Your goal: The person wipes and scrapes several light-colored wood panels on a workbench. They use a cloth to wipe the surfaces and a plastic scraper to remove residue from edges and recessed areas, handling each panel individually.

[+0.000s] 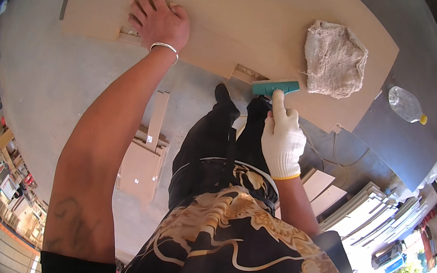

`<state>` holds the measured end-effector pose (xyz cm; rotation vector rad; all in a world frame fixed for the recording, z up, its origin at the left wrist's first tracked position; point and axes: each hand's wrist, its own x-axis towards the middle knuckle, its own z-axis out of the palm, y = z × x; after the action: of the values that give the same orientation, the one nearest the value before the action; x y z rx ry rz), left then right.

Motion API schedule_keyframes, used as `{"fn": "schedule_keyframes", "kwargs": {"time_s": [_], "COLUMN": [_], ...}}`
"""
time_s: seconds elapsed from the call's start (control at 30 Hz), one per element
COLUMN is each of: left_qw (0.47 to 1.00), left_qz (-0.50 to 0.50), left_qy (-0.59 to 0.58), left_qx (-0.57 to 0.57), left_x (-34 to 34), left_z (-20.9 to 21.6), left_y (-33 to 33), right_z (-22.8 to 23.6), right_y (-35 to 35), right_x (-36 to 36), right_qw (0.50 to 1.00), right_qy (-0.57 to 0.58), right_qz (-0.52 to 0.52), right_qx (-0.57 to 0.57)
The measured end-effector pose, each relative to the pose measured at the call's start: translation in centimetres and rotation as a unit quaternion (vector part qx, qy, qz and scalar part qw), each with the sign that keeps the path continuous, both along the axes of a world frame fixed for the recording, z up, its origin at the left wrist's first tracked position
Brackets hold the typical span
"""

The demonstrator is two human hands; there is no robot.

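A large tan board lies in front of me, with notches cut along its near edge. My bare left hand, a silver bangle at its wrist, rests on the board with fingers spread, beside the left notch. In a white knit glove, my right hand grips a scraper-like tool with a wide green head; its handle is hidden in the fist. The green head lies at the board's near edge, right of the middle notch. Just right of it, a folded beige cloth sits on the board.
A clear plastic bottle with a yellow cap lies on a grey surface right of the board. Cut panels lie on the floor at my left. Stacked boards stand at the right, and a thin cable runs below the board.
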<state>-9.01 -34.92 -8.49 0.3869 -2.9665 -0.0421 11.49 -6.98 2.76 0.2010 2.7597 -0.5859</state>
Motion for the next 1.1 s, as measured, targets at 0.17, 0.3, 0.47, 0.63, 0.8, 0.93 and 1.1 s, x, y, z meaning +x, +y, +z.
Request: {"fn": "schedule_keyframes", "kwargs": {"time_s": [0.17, 0.3, 0.47, 0.63, 0.8, 0.93, 1.1], "left_qw": [1.000, 1.000, 1.000, 0.999, 0.999, 0.999, 0.999], "left_qz": [-0.003, -0.001, 0.000, 0.015, 0.014, 0.017, 0.016], "left_qy": [0.020, 0.018, 0.014, 0.034, 0.039, 0.033, 0.044], "left_qx": [-0.003, 0.002, -0.010, -0.021, -0.026, -0.034, -0.021], "left_x": [0.0, 0.1, 0.2, 0.6, 0.5, 0.4, 0.6], "left_z": [-0.2, -0.1, 0.3, 0.6, 0.9, 1.0, 1.1], "left_y": [0.1, 0.2, 0.2, 0.7, 1.0, 0.8, 1.0], "right_z": [0.0, 0.0, 0.0, 0.3, 0.4, 0.6, 0.5], "right_y": [2.6, 4.8, 7.1, 8.3, 8.2, 8.2, 8.1], "right_x": [-1.3, -3.2, -6.4, -9.1, -11.1, -12.2, -12.7], "right_qw": [0.997, 0.991, 0.973, 0.944, 0.922, 0.911, 0.903], "right_qy": [-0.023, -0.024, 0.018, -0.008, -0.019, -0.004, 0.017], "right_qz": [0.074, 0.135, 0.231, 0.328, 0.386, 0.412, 0.430], "right_qx": [0.014, 0.010, -0.018, 0.015, 0.031, 0.028, 0.014]}}
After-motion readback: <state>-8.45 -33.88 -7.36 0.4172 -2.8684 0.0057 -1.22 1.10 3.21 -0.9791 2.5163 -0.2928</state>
